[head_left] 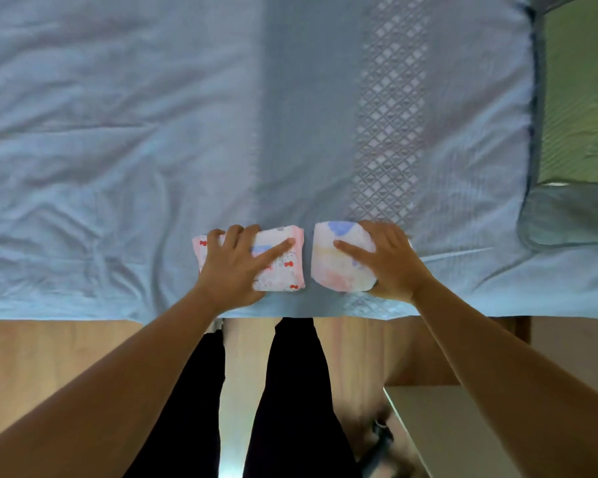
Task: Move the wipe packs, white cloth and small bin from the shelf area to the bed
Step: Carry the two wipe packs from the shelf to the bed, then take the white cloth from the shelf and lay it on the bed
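Observation:
Two wipe packs lie side by side on the blue bed cover (118, 150), close to its near edge. The left pack (283, 274) is pink and white with small red bows; my left hand (235, 263) is wrapped over it, fingers around its far edge. The right pack (335, 267) is white with pale pink and a blue patch; my right hand (390, 260) grips it from the right side. A narrow gap separates the packs. No white cloth or small bin is in view.
A green pillow (580, 98) and a blue-grey cushion (567, 215) sit at the bed's right end. A wooden bed side (49, 357) runs below the cover. A pale cabinet top (456, 432) stands at the lower right beside my legs.

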